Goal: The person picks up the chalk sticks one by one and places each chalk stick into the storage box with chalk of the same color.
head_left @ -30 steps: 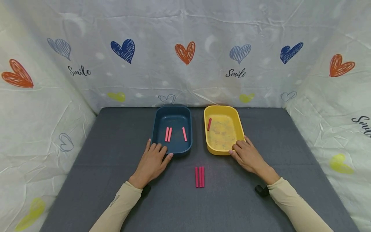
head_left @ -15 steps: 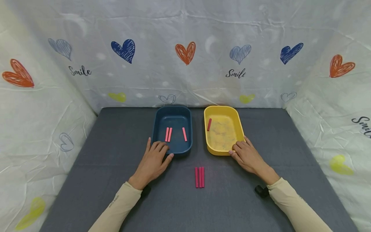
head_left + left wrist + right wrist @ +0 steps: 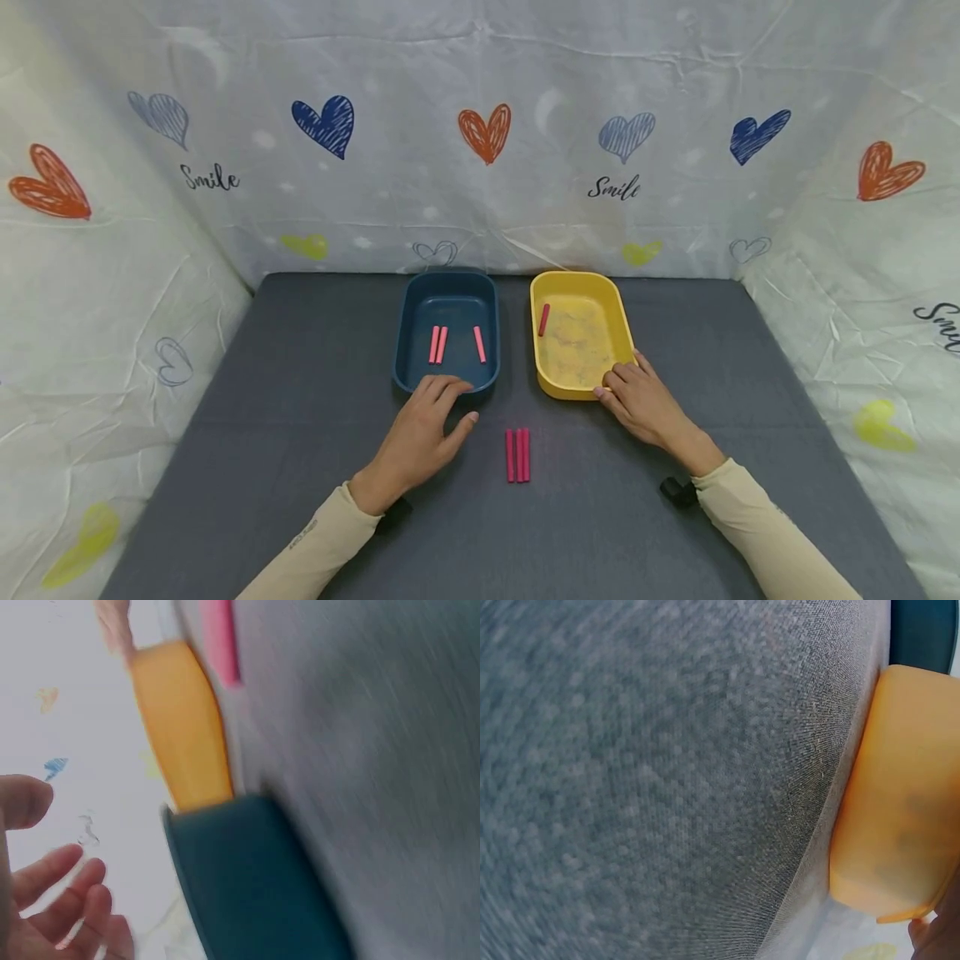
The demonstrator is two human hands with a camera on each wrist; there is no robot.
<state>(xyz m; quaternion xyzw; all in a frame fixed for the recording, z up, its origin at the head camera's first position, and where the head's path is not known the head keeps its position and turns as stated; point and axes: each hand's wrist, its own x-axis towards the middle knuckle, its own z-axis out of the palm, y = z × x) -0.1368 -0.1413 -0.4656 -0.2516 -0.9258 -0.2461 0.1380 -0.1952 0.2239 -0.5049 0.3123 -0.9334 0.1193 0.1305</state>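
Observation:
My left hand, fingers loosely bent and thumb apart, hovers over the front edge of the dark blue tray and holds nothing. Inside that tray lie light pink chalk-like sticks: two side by side and one by itself. At the front right corner of the yellow tray, my right hand grips the rim, fingers bent over it and thumb at the front wall. One dark red stick leans near the yellow tray's left wall. Three deep pink sticks lie in a row on the table between my hands.
Both trays stand at the back of the grey cloth-covered table, a narrow gap between them. Behind and beside the table hangs a white sheet printed with hearts and words. A small black wrist camera sits at my right wrist.
My left hand has come off the blue tray's front left corner and shifted right along its front edge. The right hand stays on the yellow tray, and the sticks lie as before.

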